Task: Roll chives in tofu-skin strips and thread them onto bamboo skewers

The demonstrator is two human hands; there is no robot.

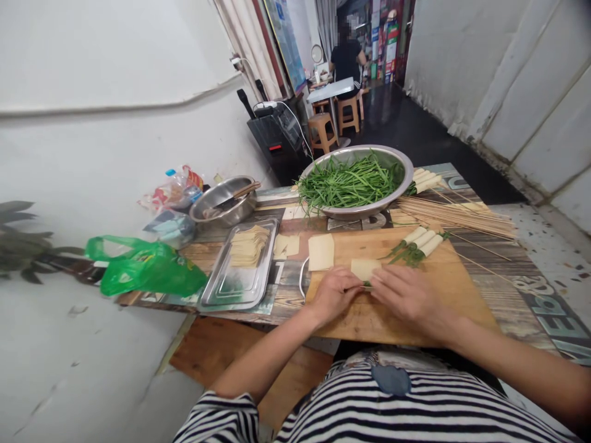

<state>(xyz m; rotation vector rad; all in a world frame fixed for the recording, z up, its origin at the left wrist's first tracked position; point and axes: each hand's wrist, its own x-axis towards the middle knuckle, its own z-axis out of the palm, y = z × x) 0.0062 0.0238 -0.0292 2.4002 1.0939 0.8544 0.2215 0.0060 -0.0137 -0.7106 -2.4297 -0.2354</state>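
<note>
On the board (449,284), the left hand (336,290) and the right hand (406,294) have their fingers clamped on the near edge of a pale sheet (365,268), greens (367,283) peeking out between them; rolls (422,240) lie just beyond.

Person wears black-and-white striped top (443,403), left sleeve (221,418) ending near elbow, grey-blue patch (391,380) on front; left hand (335,290) and right hand (406,295) bare.

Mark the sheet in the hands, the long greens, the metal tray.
Sheet (365,267): head view, its flat far part.
Long greens (355,178): head view, middle of the heap.
Metal tray (235,293): head view, bare floor toward its near end.
</note>
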